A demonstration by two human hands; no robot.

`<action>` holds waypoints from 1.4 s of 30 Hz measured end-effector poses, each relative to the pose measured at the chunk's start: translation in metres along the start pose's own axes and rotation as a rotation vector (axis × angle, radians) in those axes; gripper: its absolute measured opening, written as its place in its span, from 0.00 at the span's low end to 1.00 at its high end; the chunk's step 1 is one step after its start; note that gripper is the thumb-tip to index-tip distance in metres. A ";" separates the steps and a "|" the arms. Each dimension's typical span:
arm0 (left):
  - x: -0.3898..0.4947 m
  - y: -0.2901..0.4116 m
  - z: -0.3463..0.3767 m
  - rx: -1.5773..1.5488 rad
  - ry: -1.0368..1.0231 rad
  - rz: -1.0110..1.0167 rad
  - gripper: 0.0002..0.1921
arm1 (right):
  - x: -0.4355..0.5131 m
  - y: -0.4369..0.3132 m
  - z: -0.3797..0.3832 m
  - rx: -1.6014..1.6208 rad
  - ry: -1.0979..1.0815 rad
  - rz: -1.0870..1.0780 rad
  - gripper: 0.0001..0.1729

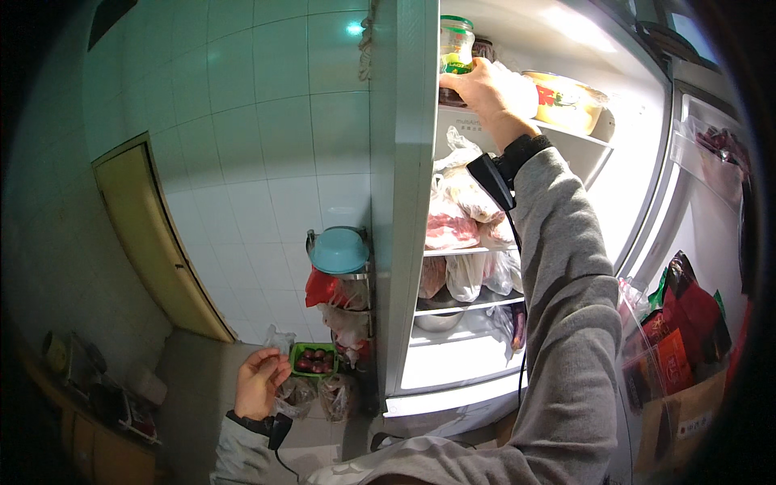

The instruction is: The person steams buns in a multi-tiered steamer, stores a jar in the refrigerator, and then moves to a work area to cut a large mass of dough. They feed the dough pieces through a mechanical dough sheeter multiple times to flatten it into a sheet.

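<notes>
My right hand (494, 97) reaches into the open, lit refrigerator, at the top shelf (576, 136). It touches or is close to the lower part of a glass jar with a green lid (456, 42); whether the fingers grip it is hidden. Behind stands a darker jar (483, 48), and to the right a yellow bowl with a red pattern (564, 103), which looks covered in plastic film. Below are plastic bags of raw meat (451, 227). Outside the refrigerator, at the lower left, my left hand (262, 379) is raised with curled fingers, and no object shows in it.
The refrigerator's side wall (415, 182) stands left of the shelves. Its open door (685, 218) holds packets at the right. A rack with a blue basin (339, 250) stands by the tiled wall, near a green basket (313, 373) of dark red round produce on the floor.
</notes>
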State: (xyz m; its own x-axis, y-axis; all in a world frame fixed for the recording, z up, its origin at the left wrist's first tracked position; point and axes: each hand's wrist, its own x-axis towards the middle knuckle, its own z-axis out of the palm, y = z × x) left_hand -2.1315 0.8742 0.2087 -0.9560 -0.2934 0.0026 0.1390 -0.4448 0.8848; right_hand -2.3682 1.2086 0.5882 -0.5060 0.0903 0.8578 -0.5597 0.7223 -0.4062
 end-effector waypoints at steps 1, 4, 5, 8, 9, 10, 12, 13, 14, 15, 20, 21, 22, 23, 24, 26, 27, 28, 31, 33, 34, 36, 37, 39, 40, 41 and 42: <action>0.001 -0.001 0.000 0.005 0.002 -0.001 0.06 | 0.005 0.005 0.003 0.031 -0.010 0.035 0.36; 0.005 -0.004 -0.001 0.001 0.018 -0.018 0.06 | 0.013 0.017 0.004 -0.086 -0.018 -0.034 0.43; 0.006 -0.005 -0.002 -0.004 0.016 -0.025 0.06 | 0.014 0.020 0.004 -0.149 -0.008 -0.070 0.45; 0.009 -0.007 -0.004 -0.015 0.012 -0.031 0.06 | 0.016 0.022 0.005 -0.302 0.010 -0.085 0.50; 0.009 -0.008 -0.005 -0.016 0.009 -0.028 0.06 | 0.017 0.022 0.007 -0.309 0.001 -0.074 0.51; 0.009 -0.008 -0.006 -0.014 0.009 -0.023 0.06 | 0.018 0.022 0.008 -0.315 -0.009 -0.062 0.52; 0.008 -0.009 -0.007 -0.040 0.012 -0.037 0.07 | 0.021 0.021 0.015 -0.279 0.015 -0.084 0.50; 0.007 -0.009 -0.008 -0.051 0.014 -0.042 0.07 | 0.023 0.022 0.018 -0.276 0.014 -0.063 0.50; 0.006 -0.009 -0.008 -0.051 0.017 -0.040 0.07 | 0.024 0.023 0.018 -0.271 0.033 -0.105 0.49; 0.006 -0.009 -0.009 -0.052 0.019 -0.038 0.07 | 0.025 0.025 0.019 -0.282 0.039 -0.115 0.49; 0.003 -0.009 -0.007 -0.038 0.032 -0.044 0.08 | 0.015 0.037 0.004 -0.250 0.013 -0.118 0.49; 0.003 -0.010 -0.006 -0.035 0.031 -0.047 0.08 | 0.009 0.038 -0.001 -0.225 0.081 -0.144 0.47; 0.003 -0.011 -0.005 -0.031 0.030 -0.050 0.08 | -0.002 0.039 -0.007 -0.181 0.148 -0.177 0.45; 0.003 -0.012 -0.004 -0.022 0.027 -0.057 0.07 | -0.012 0.039 -0.014 -0.137 0.204 -0.175 0.43; 0.003 -0.013 -0.003 -0.011 0.023 -0.064 0.07 | -0.023 0.038 -0.022 -0.038 0.247 -0.170 0.37; 0.005 -0.015 -0.001 0.005 -0.013 -0.088 0.06 | -0.070 0.042 -0.051 0.068 0.230 -0.186 0.28; 0.007 -0.016 0.000 0.010 -0.044 -0.102 0.06 | -0.099 0.043 -0.066 0.200 0.198 -0.147 0.24; 0.008 -0.016 0.001 -0.002 -0.100 -0.104 0.06 | -0.130 0.041 -0.081 0.383 0.163 -0.155 0.22; 0.011 -0.015 0.005 0.131 -0.148 -0.198 0.09 | -0.214 0.036 -0.123 0.373 0.190 -0.083 0.19; 0.014 -0.019 0.015 0.168 -0.310 -0.178 0.11 | -0.265 0.036 -0.149 0.305 0.298 -0.020 0.19; 0.014 -0.023 0.019 0.185 -0.371 -0.191 0.11 | -0.289 0.037 -0.163 0.214 0.361 0.008 0.19; 0.010 -0.033 0.029 0.264 -0.462 -0.227 0.13 | -0.338 0.037 -0.197 -0.040 0.472 -0.005 0.19; 0.009 -0.039 0.034 0.284 -0.508 -0.271 0.14 | -0.362 0.036 -0.216 -0.194 0.511 -0.044 0.19; 0.005 -0.053 0.041 0.301 -0.595 -0.339 0.15 | -0.413 0.022 -0.252 -0.519 0.583 -0.040 0.19; 0.003 -0.061 0.045 0.319 -0.648 -0.394 0.16 | -0.438 0.009 -0.273 -0.693 0.624 -0.013 0.18; -0.001 -0.070 0.049 0.307 -0.686 -0.459 0.18 | -0.459 -0.004 -0.294 -0.802 0.680 0.002 0.19; -0.006 -0.080 0.053 0.287 -0.720 -0.529 0.19 | -0.478 -0.016 -0.316 -0.910 0.738 0.003 0.20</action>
State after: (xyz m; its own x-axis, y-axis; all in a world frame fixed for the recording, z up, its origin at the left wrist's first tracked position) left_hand -2.1501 0.9561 0.1625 -0.8199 0.5240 -0.2306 -0.3372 -0.1165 0.9342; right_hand -1.9100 1.3702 0.2838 0.1646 0.2525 0.9535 0.2685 0.9187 -0.2897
